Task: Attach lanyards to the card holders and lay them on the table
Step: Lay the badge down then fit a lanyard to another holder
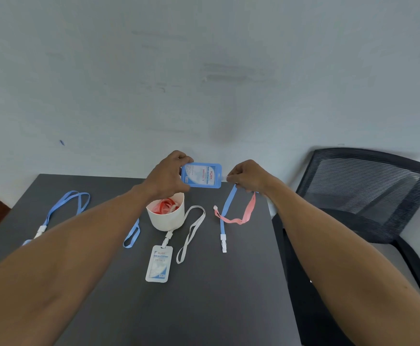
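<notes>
At the far left of the frame, a blue lanyard (64,208) with a white clip lies on my dark grey desk (204,295), partly hidden by my left forearm. A second blue loop (132,236) shows just right of that forearm. My left hand (167,176), upper centre of the frame, grasps the blue card holder (201,175) by its left end, fingers curled over the top edge and thumb under the bottom edge, holding it sideways above the desk's far edge. Directly below it stands a white cup (166,216) containing red lanyards (165,206). Below the cup lies a white card holder (157,264), flat on the desk, its white lanyard (191,232) clipped on and looping to the right. Right of centre, my right hand (246,176) pinches a small white clip at the blue holder's right end, fingers clenched around it. A blue lanyard strap (226,211) hangs from this hand down to the desk, ending in a white clip (223,243). A pink lanyard (241,216) crosses it. A black mesh chair (363,191) stands at the right of the frame.
</notes>
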A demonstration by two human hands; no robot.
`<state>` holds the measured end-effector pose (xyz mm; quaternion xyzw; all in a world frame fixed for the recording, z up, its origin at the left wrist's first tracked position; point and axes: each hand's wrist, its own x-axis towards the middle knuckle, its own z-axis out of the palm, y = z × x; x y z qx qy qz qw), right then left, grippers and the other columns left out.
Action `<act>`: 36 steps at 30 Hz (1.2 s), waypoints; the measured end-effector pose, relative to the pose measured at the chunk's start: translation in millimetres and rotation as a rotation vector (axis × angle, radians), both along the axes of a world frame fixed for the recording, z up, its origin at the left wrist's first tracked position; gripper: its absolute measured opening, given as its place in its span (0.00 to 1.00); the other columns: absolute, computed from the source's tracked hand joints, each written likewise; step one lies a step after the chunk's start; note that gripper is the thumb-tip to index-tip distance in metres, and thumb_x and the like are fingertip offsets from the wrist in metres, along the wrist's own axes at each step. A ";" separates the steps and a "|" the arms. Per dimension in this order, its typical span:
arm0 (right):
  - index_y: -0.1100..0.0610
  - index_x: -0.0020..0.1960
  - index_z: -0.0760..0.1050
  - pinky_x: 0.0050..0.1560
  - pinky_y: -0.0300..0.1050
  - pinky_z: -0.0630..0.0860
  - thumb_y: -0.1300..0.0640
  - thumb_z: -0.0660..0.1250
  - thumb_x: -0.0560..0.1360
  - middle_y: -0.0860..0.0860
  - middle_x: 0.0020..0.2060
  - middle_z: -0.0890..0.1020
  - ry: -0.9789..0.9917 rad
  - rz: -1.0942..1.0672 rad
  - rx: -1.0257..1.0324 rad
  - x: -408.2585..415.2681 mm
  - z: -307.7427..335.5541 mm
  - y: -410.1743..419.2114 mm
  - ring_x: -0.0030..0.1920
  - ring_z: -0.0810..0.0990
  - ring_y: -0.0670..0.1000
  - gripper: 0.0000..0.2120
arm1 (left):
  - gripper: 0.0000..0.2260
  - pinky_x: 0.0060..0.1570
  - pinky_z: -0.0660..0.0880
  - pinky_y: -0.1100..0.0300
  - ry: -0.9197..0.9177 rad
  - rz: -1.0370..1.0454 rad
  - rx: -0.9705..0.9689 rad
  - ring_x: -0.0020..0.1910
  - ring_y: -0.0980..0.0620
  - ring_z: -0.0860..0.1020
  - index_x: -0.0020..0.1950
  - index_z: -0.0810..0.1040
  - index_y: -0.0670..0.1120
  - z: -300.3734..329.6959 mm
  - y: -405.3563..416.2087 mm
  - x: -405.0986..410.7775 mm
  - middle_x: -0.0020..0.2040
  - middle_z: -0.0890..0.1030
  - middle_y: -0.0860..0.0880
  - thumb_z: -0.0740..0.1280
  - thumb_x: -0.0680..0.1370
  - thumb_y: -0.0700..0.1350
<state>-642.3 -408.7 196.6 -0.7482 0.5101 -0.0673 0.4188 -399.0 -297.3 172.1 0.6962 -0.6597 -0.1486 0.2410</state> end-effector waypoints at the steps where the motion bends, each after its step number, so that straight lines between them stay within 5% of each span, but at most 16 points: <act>1: 0.62 0.48 0.82 0.34 0.40 0.73 0.59 0.69 0.78 0.54 0.35 0.81 -0.012 -0.008 0.000 0.5 -2.2 -0.2 0.33 0.75 0.50 0.06 | 0.35 0.43 0.76 0.70 0.000 0.003 -0.003 0.59 0.52 0.74 0.73 0.71 0.48 -0.1 0.2 0.5 0.65 0.71 0.51 0.79 0.68 0.44; 6: 0.63 0.48 0.83 0.41 0.39 0.75 0.60 0.73 0.75 0.51 0.41 0.83 -0.110 -0.077 -0.053 -4.6 -8.5 -4.8 0.40 0.78 0.48 0.05 | 0.36 0.45 0.76 0.68 -0.017 0.014 0.008 0.58 0.53 0.74 0.73 0.71 0.48 -1.7 2.6 7.7 0.66 0.70 0.51 0.79 0.68 0.46; 11: 0.58 0.43 0.82 0.47 0.45 0.76 0.62 0.73 0.74 0.58 0.45 0.87 -0.270 -0.125 -0.048 -13.2 0.8 -5.9 0.41 0.79 0.50 0.01 | 0.35 0.46 0.78 0.66 -0.006 0.018 -0.015 0.58 0.52 0.76 0.73 0.71 0.49 8.5 2.4 8.2 0.64 0.71 0.52 0.80 0.68 0.46; 14: 0.58 0.47 0.82 0.41 0.41 0.72 0.61 0.72 0.76 0.56 0.46 0.88 -0.348 -0.137 -0.065 -15.2 19.7 -3.6 0.41 0.77 0.51 0.00 | 0.35 0.43 0.77 0.68 0.004 0.018 -0.044 0.56 0.52 0.76 0.73 0.71 0.48 22.9 -1.0 6.4 0.64 0.71 0.52 0.80 0.69 0.46; 19: 0.56 0.46 0.81 0.42 0.50 0.70 0.60 0.72 0.76 0.62 0.50 0.86 -0.423 -0.148 -0.112 -14.7 59.6 -10.2 0.42 0.73 0.54 0.01 | 0.34 0.41 0.76 0.69 -0.029 0.017 -0.103 0.52 0.52 0.76 0.73 0.71 0.47 53.5 -9.6 5.6 0.61 0.70 0.53 0.80 0.69 0.45; 36: 0.60 0.51 0.80 0.35 0.38 0.73 0.61 0.74 0.76 0.55 0.42 0.85 -0.595 -0.081 -0.362 14.9 189.8 -44.6 0.37 0.80 0.46 0.05 | 0.35 0.50 0.77 0.59 -0.084 0.104 -0.312 0.48 0.55 0.76 0.73 0.71 0.48 157.2 -16.1 48.1 0.60 0.71 0.53 0.80 0.68 0.46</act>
